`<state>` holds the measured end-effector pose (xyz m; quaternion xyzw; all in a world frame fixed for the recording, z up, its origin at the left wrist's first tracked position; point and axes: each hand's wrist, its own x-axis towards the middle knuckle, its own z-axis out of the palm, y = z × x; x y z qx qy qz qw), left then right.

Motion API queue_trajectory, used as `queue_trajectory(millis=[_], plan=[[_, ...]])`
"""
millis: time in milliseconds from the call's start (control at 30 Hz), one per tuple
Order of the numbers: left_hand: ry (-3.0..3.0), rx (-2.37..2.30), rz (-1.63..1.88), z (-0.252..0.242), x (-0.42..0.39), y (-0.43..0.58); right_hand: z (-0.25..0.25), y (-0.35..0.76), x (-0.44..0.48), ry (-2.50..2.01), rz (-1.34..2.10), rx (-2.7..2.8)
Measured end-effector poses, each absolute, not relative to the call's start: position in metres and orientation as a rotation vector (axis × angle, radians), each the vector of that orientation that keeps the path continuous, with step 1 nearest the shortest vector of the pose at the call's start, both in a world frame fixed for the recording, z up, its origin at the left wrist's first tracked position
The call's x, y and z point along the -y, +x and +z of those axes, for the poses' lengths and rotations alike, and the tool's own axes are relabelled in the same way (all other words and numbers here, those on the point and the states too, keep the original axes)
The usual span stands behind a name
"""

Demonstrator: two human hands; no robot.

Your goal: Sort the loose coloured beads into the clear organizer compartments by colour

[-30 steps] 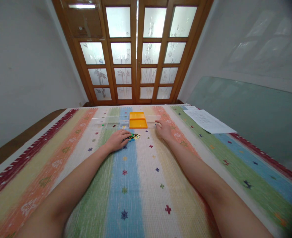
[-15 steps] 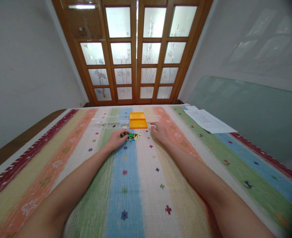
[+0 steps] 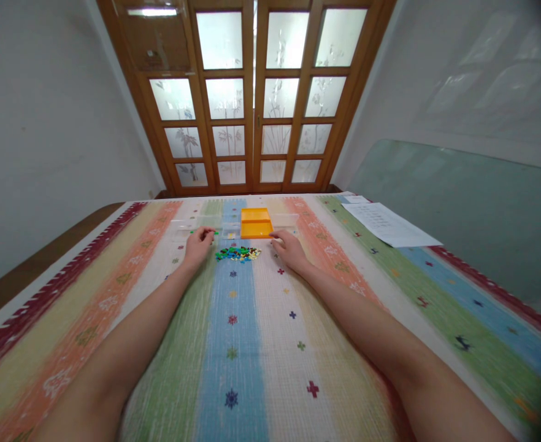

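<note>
My left hand [image 3: 199, 244] is over the front of a clear compartment tray [image 3: 181, 224], its fingers pinched together. A small green piece [image 3: 216, 232] shows at its fingertips. My right hand [image 3: 290, 247] is at the right front corner of an open orange box [image 3: 254, 229], fingers curled and thumb close to the index finger. Whatever those fingers hold, if anything, is too small to make out. Between the hands, on the cloth, lies a loose pile of tiny green, blue, dark and cream pieces [image 3: 237, 254].
A striped tablecloth [image 3: 231, 368] covers the table. A clear tray part [image 3: 285, 221] extends behind my right hand. Printed paper sheets [image 3: 390, 226] lie at the right, beside a pale green panel [image 3: 464, 202]. Wooden glass-paned doors [image 3: 254, 123] stand beyond the table.
My left hand has moved from the pile up and left to the clear tray, uncovering the pile's left side. My right hand has shifted slightly left to the orange box's edge, its fingers more curled.
</note>
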<state>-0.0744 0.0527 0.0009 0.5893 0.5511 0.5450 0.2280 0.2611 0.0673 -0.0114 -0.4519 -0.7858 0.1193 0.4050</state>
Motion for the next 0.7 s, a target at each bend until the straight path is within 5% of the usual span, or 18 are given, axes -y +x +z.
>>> queue_trajectory(millis=[300, 700], plan=[[0.991, -1.685, 1.844, -0.016, -0.079, -0.135, -0.011, 0.261, -0.065, -1.137, 0.323, 1.993], [1.039, -1.772, 1.822, -0.011, -0.072, -0.133, -0.010, 0.261, -0.064, -1.119, 0.320, 2.024]])
